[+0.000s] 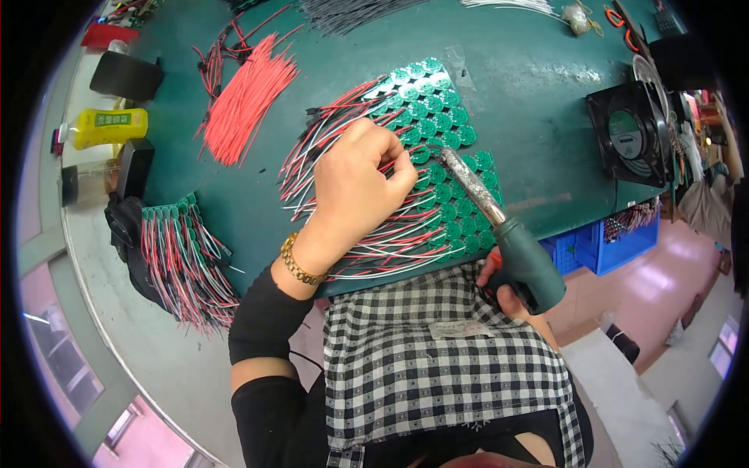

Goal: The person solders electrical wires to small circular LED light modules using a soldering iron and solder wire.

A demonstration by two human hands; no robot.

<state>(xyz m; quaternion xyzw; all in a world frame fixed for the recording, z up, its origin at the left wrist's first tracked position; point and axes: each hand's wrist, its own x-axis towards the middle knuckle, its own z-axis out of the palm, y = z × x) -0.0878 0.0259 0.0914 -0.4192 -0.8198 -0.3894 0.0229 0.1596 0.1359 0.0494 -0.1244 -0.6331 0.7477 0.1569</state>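
Two panels of small round green circuit boards (460,209) lie on the green table, with red, white and black wires (390,248) fanning out from them to the left. Over these wires, my left hand (355,179) is closed in a pinch; a thin red wire shows at its fingertips beside the boards. My right hand (509,298) grips a soldering iron (529,261) with a dark green body. Its bent tip reaches the boards close to my left fingertips. Part of the right hand is hidden behind the iron's body.
Loose red wires (251,101) lie at the back left, dark wires (351,12) at the far edge. A black fan (626,134) stands right. Wired boards (183,261) hang over the left edge, near a yellow bottle (108,127). Blue bins (624,242) sit below right.
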